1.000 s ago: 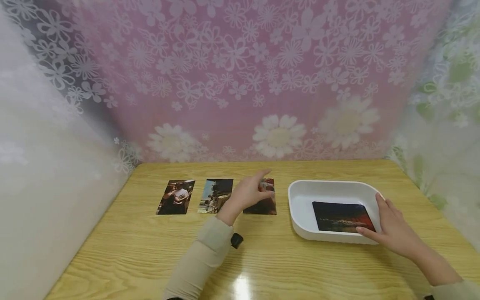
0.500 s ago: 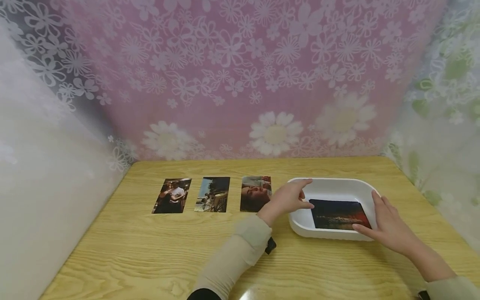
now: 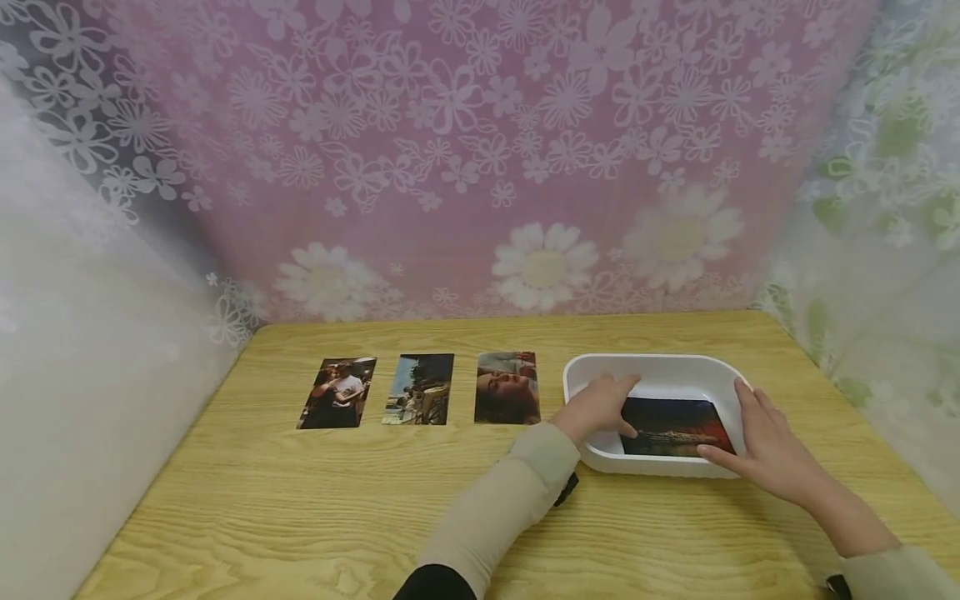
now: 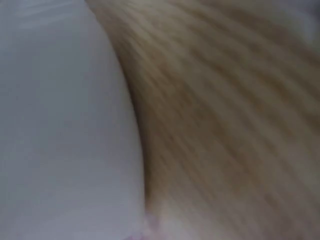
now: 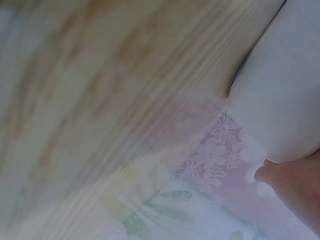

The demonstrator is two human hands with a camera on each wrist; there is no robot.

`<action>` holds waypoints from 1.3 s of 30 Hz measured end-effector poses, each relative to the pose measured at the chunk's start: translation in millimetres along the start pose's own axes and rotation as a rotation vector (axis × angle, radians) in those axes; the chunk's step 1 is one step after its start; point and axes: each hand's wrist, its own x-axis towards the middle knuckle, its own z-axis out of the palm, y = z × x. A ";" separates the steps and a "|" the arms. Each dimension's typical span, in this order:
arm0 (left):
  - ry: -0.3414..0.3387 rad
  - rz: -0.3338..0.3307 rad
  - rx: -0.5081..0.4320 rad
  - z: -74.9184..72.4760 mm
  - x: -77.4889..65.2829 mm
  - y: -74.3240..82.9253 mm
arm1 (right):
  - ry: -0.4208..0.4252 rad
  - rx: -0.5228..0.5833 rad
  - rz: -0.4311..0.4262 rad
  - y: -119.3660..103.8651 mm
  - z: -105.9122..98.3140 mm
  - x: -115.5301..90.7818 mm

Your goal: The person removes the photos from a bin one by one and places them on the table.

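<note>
On the table's right half sits a white plastic tray (image 3: 652, 365). Inside it lies a dark photo (image 3: 671, 429) with a red glow along its right side. My left hand (image 3: 596, 408) reaches over the tray's left wall, thumb and index finger spread beside the photo's left edge. Holding the tray's right end is my right hand (image 3: 776, 450), its thumb over the front rim. In the right wrist view, a fingertip (image 5: 265, 172) shows at the tray's wall (image 5: 280, 110). The left wrist view is blurred and shows mostly the tray's outer wall (image 4: 65, 125).
Left of the tray, three photos lie in a row: a couple photo (image 3: 337, 393), an outdoor photo (image 3: 418, 390) and a face close-up photo (image 3: 507, 388). The wooden table (image 3: 300, 508) is backed by a pink flowered cloth (image 3: 420, 217), with pale hangings at both sides.
My left hand has moved right, from over the face close-up photo into the tray beside the dark photo. The right hand has stayed on the tray. The head view has shifted slightly.
</note>
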 end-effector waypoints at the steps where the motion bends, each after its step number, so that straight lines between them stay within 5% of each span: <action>1: -0.011 -0.015 0.016 1.8 0.9 0.5 | 0.000 0.001 -0.002 -0.5 0.2 0.4; 9: -0.012 -0.046 0.141 5.8 0.9 5.9 | 0.002 0.000 0.002 -1.4 -1.4 0.9; 21: 0.030 -0.026 0.178 3.1 -1.4 9.1 | 0.015 -0.004 -0.014 1.1 -2.5 -0.3; 31: 0.018 0.104 0.084 0.8 3.0 6.5 | 0.004 -0.001 0.003 0.0 -4.1 -1.1; 39: -0.076 0.304 -0.055 -7.0 3.7 -4.8 | -0.030 0.010 0.034 -3.1 -3.2 -2.5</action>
